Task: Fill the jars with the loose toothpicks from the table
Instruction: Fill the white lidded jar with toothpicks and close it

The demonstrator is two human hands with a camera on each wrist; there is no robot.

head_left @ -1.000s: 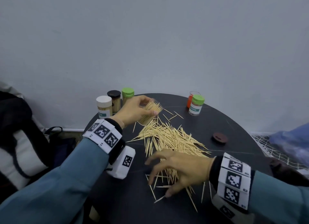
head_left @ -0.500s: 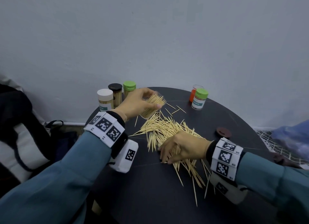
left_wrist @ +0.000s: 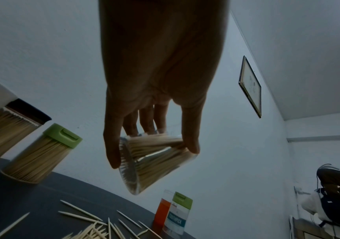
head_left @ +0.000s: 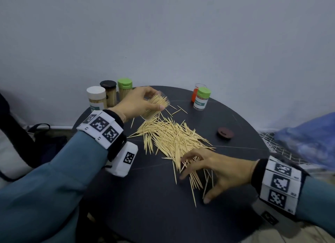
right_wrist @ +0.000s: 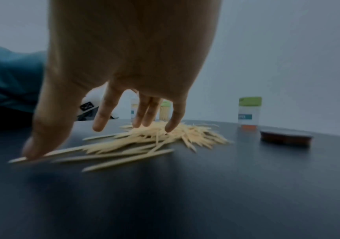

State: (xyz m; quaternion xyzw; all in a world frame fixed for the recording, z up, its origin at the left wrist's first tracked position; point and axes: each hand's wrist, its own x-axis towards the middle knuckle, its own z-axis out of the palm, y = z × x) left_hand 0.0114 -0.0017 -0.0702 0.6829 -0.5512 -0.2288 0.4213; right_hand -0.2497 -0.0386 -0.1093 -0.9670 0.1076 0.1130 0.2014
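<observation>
Toothpicks [head_left: 174,139]: loose heap across middle of table [head_left: 235,119], trailing toward near edge; task far from done. Far-left edge: three capped jars [head_left: 107,96], packed full. Left hand [head_left: 137,105], fingers curled round open jar [left_wrist: 155,160], tilted, nearly full, above heap's far end; unchanged from half second ago. Right hand [head_left: 215,168], then bunched on heap's middle, now back at near edge, fingers spread, thumb on strays, grasping nothing; likely raking next batch. Far-right edge: two more jars [head_left: 201,99]. Right edge: loose lid [head_left: 225,132].

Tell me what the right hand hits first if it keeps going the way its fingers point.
Most likely the pile of loose wooden toothpicks on the dark round table: the right hand has spread fingers already over its near edge.
</observation>
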